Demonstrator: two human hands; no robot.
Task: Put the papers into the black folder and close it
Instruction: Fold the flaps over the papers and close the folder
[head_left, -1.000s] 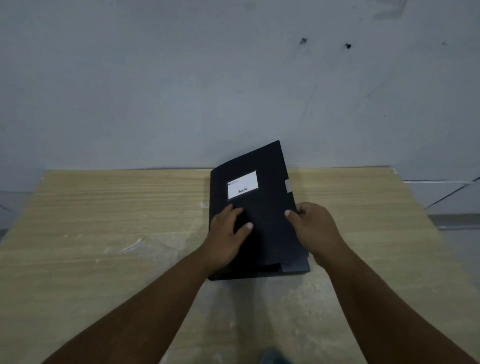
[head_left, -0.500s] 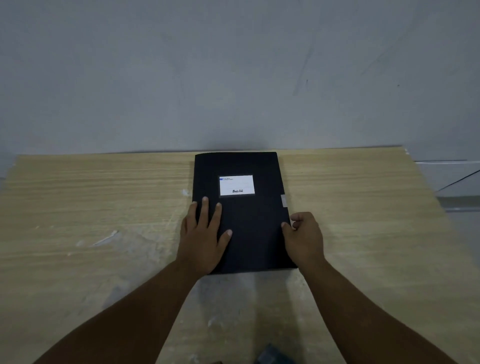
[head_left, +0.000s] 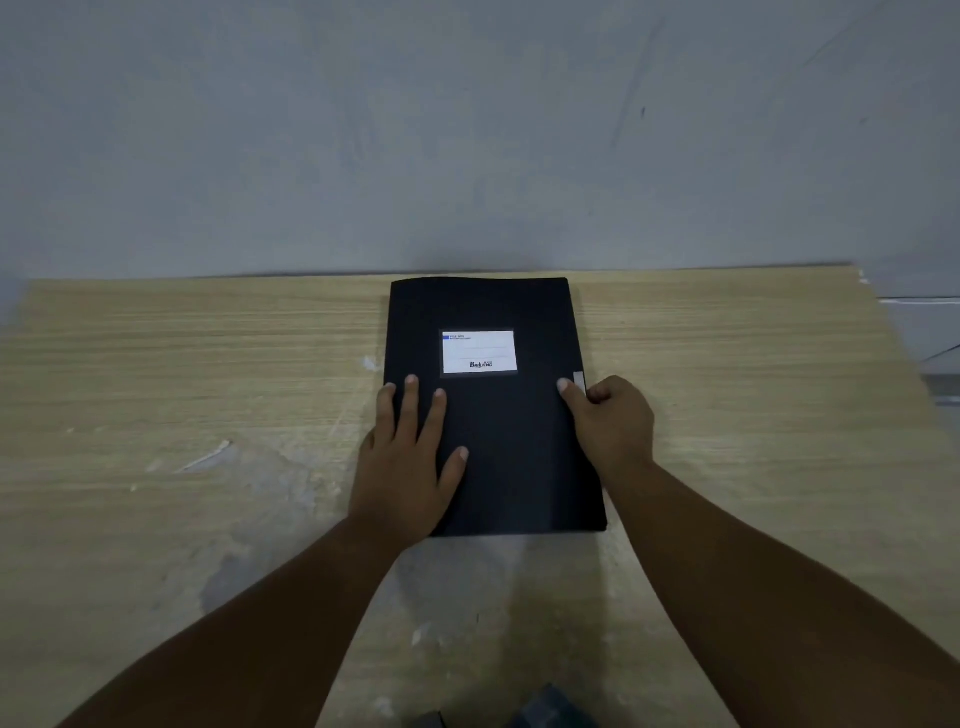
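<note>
The black folder (head_left: 511, 431) lies closed and flat on the wooden table (head_left: 182, 395), with a white label on its cover. My left hand (head_left: 410, 457) rests flat on the cover's left half, fingers spread. My right hand (head_left: 610, 421) holds the folder's right edge near a small grey tab, thumb on top of the cover and fingers curled at the side. No papers are visible; whatever is inside the folder is hidden.
A grey wall (head_left: 467, 130) rises directly behind the table's far edge. The tabletop has pale scuff marks left of the folder. A dark object (head_left: 545, 709) shows at the bottom edge of the view.
The cover was raised a second ago and now lies flat. My left hand spread flat on it. My right hand slid up the right edge toward the grey tab.
</note>
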